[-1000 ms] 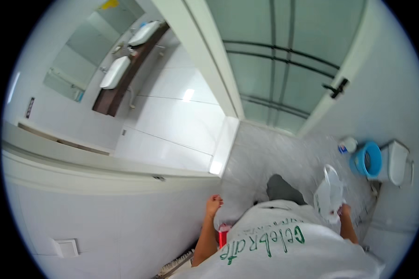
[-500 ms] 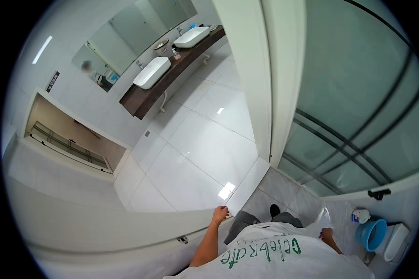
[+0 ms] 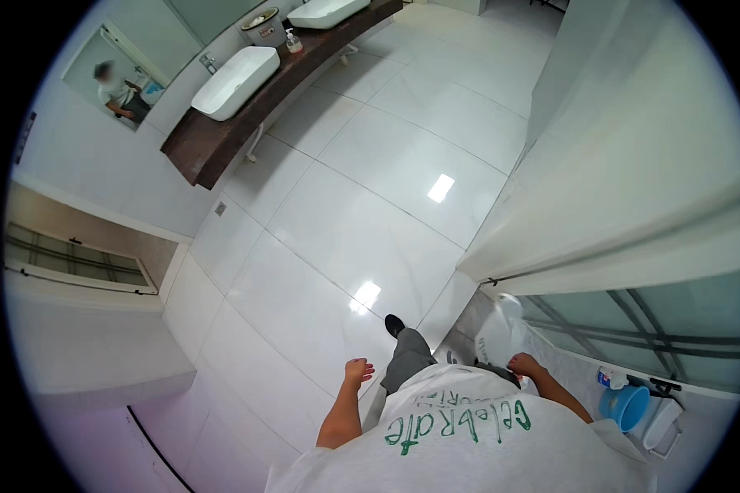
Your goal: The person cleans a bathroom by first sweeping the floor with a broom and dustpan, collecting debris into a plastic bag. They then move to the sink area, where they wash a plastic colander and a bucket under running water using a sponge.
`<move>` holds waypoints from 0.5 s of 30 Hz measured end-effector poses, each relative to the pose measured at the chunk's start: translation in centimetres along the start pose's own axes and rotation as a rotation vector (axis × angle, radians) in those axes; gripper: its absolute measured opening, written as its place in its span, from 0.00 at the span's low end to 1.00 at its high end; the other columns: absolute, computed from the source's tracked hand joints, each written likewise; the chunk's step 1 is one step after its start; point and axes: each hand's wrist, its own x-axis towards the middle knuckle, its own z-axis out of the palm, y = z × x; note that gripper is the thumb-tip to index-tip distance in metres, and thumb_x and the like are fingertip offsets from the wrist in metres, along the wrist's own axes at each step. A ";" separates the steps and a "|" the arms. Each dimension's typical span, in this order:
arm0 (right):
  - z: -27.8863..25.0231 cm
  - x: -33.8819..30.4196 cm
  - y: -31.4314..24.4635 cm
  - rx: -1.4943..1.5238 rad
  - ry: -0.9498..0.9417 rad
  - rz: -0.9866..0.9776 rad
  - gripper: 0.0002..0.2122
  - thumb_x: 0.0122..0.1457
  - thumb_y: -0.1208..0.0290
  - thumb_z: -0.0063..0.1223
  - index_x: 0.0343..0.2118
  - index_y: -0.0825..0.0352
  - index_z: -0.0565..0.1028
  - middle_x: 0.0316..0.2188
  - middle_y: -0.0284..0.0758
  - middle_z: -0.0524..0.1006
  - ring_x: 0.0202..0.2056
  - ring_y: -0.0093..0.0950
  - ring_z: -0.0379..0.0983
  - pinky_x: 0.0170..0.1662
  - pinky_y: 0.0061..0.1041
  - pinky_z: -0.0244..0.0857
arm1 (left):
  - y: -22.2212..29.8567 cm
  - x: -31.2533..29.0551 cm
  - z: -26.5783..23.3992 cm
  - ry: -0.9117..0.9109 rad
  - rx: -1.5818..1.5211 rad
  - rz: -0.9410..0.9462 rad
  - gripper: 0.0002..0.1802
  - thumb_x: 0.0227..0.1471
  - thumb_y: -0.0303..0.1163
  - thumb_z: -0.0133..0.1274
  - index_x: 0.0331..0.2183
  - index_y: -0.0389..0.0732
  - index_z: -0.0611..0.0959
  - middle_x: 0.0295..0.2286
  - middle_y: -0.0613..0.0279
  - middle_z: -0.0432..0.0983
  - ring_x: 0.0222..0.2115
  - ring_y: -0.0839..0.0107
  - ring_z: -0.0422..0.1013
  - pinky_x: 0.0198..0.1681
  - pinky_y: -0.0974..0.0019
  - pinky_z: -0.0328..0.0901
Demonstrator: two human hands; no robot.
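Observation:
My left hand (image 3: pixel 358 371) hangs at my left side over the white floor tiles, its fingers loosely bent and slightly apart, with nothing in them. At my right side my right hand (image 3: pixel 524 364) is closed on a whitish see-through plastic bag (image 3: pixel 500 330). The bag hangs by my leg near the door frame, and what is in it cannot be made out. One black shoe (image 3: pixel 394 324) is forward on the white tiles.
A dark wooden counter (image 3: pixel 222 149) at the upper left carries white basins (image 3: pixel 237 82), a soap bottle (image 3: pixel 293 43) and a bin (image 3: pixel 263 29). A glass-panelled door (image 3: pixel 633 316), blue bucket (image 3: pixel 625 408) and white tub (image 3: pixel 611 378) are at right. A doorway (image 3: pixel 82 255) stands left.
I have stepped forward through the doorway onto the white tiles. My left hand has come off the door's edge. The bag has swung forward with my right hand.

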 end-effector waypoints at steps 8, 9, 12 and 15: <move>-13.9 7.9 -24.0 1.011 0.208 0.068 0.13 0.58 0.64 0.47 0.21 0.66 0.72 0.14 0.32 0.71 0.14 0.22 0.67 0.19 0.23 0.61 | 13.5 6.0 -8.1 -0.034 0.209 0.116 0.29 0.49 0.44 0.53 0.49 0.39 0.69 0.39 0.56 0.73 0.37 0.66 0.72 0.33 0.59 0.69; -16.1 8.7 -26.4 1.000 0.208 0.038 0.13 0.59 0.63 0.46 0.22 0.66 0.72 0.14 0.31 0.70 0.14 0.22 0.66 0.20 0.23 0.62 | 15.5 7.0 -7.7 -0.029 0.312 0.125 0.34 0.47 0.47 0.55 0.52 0.40 0.67 0.43 0.55 0.71 0.40 0.66 0.70 0.35 0.57 0.68; -21.9 10.0 -33.4 1.170 0.223 0.101 0.11 0.59 0.63 0.48 0.32 0.67 0.72 0.16 0.28 0.68 0.16 0.18 0.64 0.23 0.22 0.66 | 20.9 8.3 -6.0 0.106 0.474 0.288 0.63 0.35 0.58 0.63 0.61 0.42 0.46 0.56 0.39 0.52 0.57 0.46 0.51 0.54 0.48 0.57; -27.6 10.0 -39.2 1.224 0.184 0.004 0.12 0.60 0.64 0.48 0.38 0.68 0.72 0.19 0.27 0.68 0.18 0.16 0.63 0.24 0.21 0.67 | 25.4 8.1 -5.6 0.260 0.649 0.236 0.67 0.31 0.59 0.65 0.61 0.38 0.44 0.57 0.33 0.46 0.58 0.41 0.46 0.57 0.48 0.53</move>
